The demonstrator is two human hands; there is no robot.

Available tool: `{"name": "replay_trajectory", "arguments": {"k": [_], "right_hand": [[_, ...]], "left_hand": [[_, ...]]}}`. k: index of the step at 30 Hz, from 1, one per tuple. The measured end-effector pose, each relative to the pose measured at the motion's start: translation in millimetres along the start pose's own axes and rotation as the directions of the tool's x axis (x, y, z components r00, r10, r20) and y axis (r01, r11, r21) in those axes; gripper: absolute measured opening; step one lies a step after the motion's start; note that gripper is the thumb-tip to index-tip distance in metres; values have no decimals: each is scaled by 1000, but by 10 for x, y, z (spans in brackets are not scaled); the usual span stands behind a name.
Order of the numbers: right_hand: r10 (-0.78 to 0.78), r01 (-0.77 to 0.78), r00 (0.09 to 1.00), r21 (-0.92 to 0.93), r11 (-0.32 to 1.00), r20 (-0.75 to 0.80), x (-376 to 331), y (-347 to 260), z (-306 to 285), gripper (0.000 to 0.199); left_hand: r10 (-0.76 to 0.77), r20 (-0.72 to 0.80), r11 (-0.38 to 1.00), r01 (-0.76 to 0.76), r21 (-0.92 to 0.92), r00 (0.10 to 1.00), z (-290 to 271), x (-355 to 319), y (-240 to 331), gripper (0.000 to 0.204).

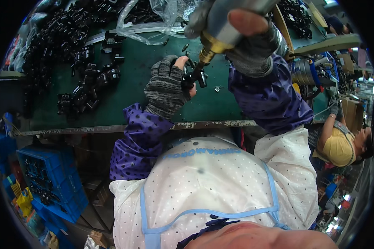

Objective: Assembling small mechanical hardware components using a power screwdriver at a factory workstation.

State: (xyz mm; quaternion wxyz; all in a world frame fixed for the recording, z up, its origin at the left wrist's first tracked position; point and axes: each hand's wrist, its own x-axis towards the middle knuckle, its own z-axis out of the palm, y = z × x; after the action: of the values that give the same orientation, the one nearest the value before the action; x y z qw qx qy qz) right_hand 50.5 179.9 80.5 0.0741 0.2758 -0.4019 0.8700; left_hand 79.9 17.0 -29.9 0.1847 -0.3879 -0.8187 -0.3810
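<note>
My left hand (167, 88), in a grey knit glove with bare thumb tip, is closed around a small black plastic part (202, 79) above the green tabletop. My right hand (253, 54), gloved the same way, grips a silver power screwdriver (224, 25) with a brass-coloured nose. The driver slants down to the left, its tip at the black part between my left fingers. Whether the tip sits in a screw is hidden. A small shiny metal piece (217, 89) lies on the table just right of the part.
Black parts (45, 58) are heaped at the table's left, with several loose ones (108, 74) nearer my left hand. A clear plastic bag (147, 25) lies at the back. Blue crates (66, 182) stand below left. A co-worker (340, 143) is at the right.
</note>
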Motion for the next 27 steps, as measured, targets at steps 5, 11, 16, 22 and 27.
{"name": "replay_trajectory", "arguments": {"k": [5,11,16,22,27], "right_hand": [[313,-66,935,-783,618,168,-325,-480,-214,51],[547,148,813,-838,-525,-198,-1740,-550,-573,31],[468,274,875,-669,-690,-124,-2176,-400,-589,25],[344,-221,886,-935,-277,-312,-1568,-273,-498,16],[287,-17,958,-992,129,21,-1076,198,-384,13]], "left_hand": [[-134,299,990,115,80,945,-55,-235,-34,68],[-74,287,997,77,1,955,-195,-199,56,51],[-105,244,993,115,-29,964,-189,-224,56,47],[-99,184,991,113,-69,978,-137,-285,52,44],[-80,152,990,96,-101,985,-157,-298,48,43]]}}
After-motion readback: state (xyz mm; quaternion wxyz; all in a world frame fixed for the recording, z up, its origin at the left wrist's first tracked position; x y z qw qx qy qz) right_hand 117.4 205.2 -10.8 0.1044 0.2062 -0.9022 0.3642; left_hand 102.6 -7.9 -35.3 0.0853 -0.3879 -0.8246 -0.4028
